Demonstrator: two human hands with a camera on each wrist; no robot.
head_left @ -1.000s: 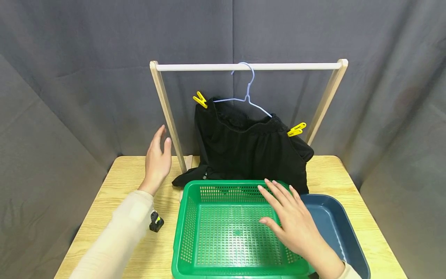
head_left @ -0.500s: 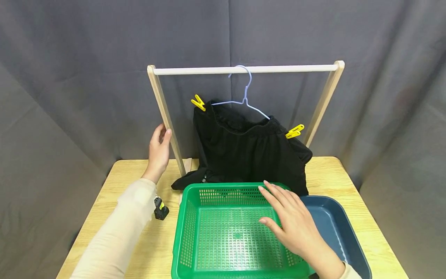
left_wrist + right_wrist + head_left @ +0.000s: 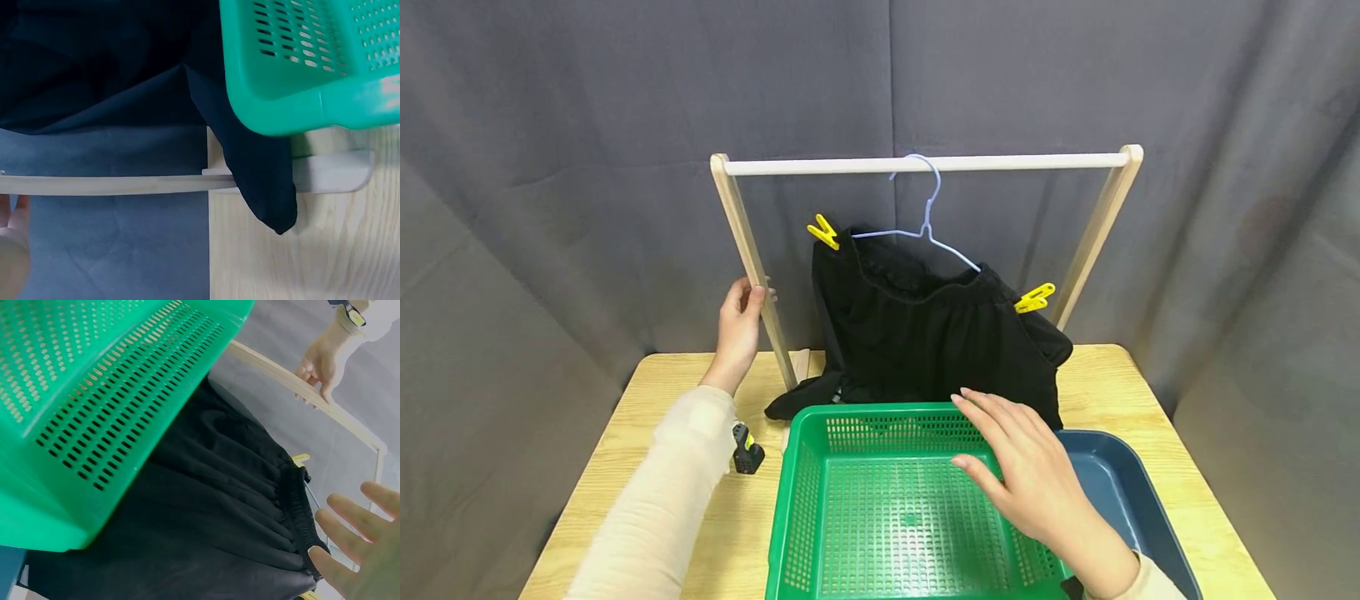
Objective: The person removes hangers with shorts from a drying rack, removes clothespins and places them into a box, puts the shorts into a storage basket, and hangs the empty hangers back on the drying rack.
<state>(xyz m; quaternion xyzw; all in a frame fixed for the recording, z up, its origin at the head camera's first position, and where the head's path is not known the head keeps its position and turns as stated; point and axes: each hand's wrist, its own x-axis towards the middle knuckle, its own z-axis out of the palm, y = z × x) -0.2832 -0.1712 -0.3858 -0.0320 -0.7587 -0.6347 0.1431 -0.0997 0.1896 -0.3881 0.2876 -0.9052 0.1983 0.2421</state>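
- Closed onto wood since a second ago: the person's left hand (image 3: pixel 739 325), then just beside it, now grips the left post (image 3: pixel 737 217) of the pale wooden clothes rack (image 3: pixel 1097 237), thumb in front.
- Right hand (image 3: pixel 1028 468) spread wide, holding nothing, over the right side of the green perforated plastic basket (image 3: pixel 880 410).
- Black cloth garment (image 3: pixel 917 346) with a gathered waist hangs behind the basket, on a lavender hanger (image 3: pixel 928 221) hooked over the rack's white bar (image 3: pixel 820 167).
- Yellow plastic pegs (image 3: pixel 823 232) clip near both ends of its waist.
- Dark blue tray (image 3: pixel 1108 467) beside the basket, on the light wooden table (image 3: pixel 1105 383).
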